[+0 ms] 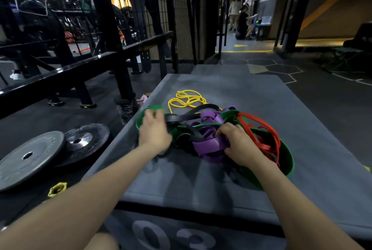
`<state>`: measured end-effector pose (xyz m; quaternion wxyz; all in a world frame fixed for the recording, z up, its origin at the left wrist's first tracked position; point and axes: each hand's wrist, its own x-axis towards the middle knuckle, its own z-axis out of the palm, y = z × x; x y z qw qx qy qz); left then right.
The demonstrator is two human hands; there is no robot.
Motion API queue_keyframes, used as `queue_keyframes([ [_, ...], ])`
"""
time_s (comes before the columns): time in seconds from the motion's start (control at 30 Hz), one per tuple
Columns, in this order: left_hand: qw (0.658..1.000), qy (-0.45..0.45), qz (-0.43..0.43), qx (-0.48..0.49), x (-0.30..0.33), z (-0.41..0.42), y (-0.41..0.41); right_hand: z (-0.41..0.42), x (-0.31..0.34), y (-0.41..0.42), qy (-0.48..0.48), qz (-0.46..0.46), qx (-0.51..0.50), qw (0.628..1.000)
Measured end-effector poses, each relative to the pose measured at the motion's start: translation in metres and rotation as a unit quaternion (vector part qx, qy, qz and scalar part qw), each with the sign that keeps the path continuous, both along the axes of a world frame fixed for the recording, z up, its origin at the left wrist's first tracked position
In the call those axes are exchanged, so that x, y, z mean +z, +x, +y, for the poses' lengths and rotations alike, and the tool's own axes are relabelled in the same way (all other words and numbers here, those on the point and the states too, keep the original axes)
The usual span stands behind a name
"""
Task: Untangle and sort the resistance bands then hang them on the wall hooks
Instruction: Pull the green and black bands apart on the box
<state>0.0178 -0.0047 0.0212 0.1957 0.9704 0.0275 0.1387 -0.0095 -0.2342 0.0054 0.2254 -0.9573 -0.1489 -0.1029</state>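
A tangled pile of resistance bands lies on a grey padded box [241, 92]. A thin yellow band [187, 98] sits at the far side, partly free of the heap. Black band [181, 118], purple band [209, 145], red band [261, 129] and wide green band [285, 159] are knotted together. My left hand [154, 132] is blurred at the pile's left edge, fingers curled around the green and black bands. My right hand [238, 142] grips the purple band in the middle of the heap.
Weight plates [30, 155] and a yellow collar [57, 189] lie on the floor to the left, beside a black steel rack [60, 76]. A wire mesh wall [181, 14] stands behind the box. People stand in the corridor far right [243, 20].
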Motion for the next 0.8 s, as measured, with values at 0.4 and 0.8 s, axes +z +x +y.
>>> queue_keyframes([
  [0.4,0.959,0.076,0.023,-0.273,0.028,-0.025,0.026,-0.006,-0.001,0.005,-0.034,-0.032,-0.003,0.999],
  [0.8,0.94,-0.33,-0.074,0.046,0.029,0.009,0.045,-0.001,0.0,0.008,-0.007,-0.094,-0.082,0.992],
])
